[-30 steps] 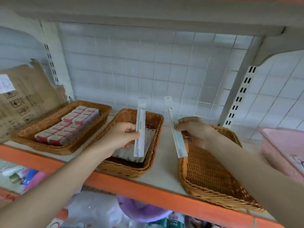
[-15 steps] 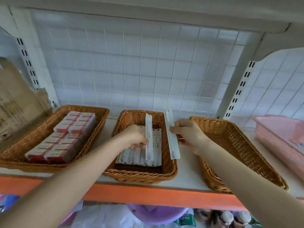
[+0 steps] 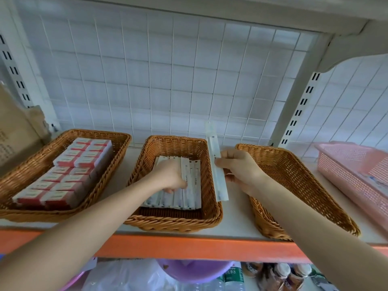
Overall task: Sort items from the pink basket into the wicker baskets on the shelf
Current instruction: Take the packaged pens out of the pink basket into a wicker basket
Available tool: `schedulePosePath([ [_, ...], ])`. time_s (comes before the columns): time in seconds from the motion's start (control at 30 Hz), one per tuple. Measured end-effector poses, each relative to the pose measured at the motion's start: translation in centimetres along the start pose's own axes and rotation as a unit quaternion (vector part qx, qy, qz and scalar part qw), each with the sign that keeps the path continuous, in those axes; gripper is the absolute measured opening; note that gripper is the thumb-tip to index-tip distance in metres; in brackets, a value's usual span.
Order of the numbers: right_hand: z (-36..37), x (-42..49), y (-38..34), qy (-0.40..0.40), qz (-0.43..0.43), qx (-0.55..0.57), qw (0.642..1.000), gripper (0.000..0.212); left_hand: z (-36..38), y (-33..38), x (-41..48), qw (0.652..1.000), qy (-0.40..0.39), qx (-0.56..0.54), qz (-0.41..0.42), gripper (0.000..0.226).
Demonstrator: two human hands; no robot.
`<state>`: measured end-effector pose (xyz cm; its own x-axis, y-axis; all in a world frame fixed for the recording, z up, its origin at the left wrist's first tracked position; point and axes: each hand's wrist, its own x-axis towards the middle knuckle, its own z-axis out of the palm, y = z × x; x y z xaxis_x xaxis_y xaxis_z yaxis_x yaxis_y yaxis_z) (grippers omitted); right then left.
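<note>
Head view, left to right.

Left basket (image 3: 123, 141): full of red-and-white boxes (image 3: 69, 173), untouched.

Mid basket (image 3: 174, 223): a flat row (image 3: 189, 198) of long white packets lies in it. Left hand (image 3: 171, 177) has dropped into this basket. Half a second ago it held one packet upright above the row; now it is down on the row, knuckles up, fingers curled under and hidden. Cannot tell whether it still pinches that packet or has let go. The packet appears to lie at the right end of the row, just beside the thumb.

Right hand (image 3: 241, 171): pinches a second packet (image 3: 212, 148) between thumb and fingers. The packet stands near upright over the mid basket's right rim, top end against the far grid wall. It has drifted left, from over the right basket a second ago.

Right basket (image 3: 294, 181): nothing visible in it.

Pink basket (image 3: 344, 164): far right on the shelf (image 3: 235, 225), a few items lying inside.

Judgement: one packet is as good as placed; the right one looks bound for the same row. More sorting remains.
</note>
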<state>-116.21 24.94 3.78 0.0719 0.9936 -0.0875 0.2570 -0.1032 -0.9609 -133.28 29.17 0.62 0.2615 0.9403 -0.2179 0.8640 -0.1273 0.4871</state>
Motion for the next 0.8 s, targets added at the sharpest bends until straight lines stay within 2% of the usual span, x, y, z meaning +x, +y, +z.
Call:
schedulePosePath([
  [0.07, 0.0, 0.0, 0.1, -0.003, -0.003, 0.001, 1.000, 0.012, -0.1, 0.0, -0.8, 0.995, 0.017, 0.075, 0.058, 0.016],
  [0.17, 0.0, 0.0, 0.3, -0.008, -0.004, 0.005, 1.000, 0.012, 0.3, -0.3, -1.8, 0.978, -0.009, 0.157, 0.134, 0.059],
  [0.27, 0.1, -0.1, 0.3, -0.011, -0.008, 0.005, 1.000, 0.013, 0.9, -0.2, -2.4, 0.955, -0.066, 0.218, 0.191, 0.069],
  [0.4, 0.0, -0.3, 0.4, -0.014, -0.008, 0.012, 1.000, 0.015, 1.5, -0.6, -2.4, 0.940, -0.075, 0.267, 0.200, 0.067],
  [0.8, 0.1, -0.4, 0.3, -0.010, 0.008, 0.022, 1.000, 0.013, 1.2, -1.5, -2.3, 0.942, -0.072, 0.247, 0.214, 0.065],
])
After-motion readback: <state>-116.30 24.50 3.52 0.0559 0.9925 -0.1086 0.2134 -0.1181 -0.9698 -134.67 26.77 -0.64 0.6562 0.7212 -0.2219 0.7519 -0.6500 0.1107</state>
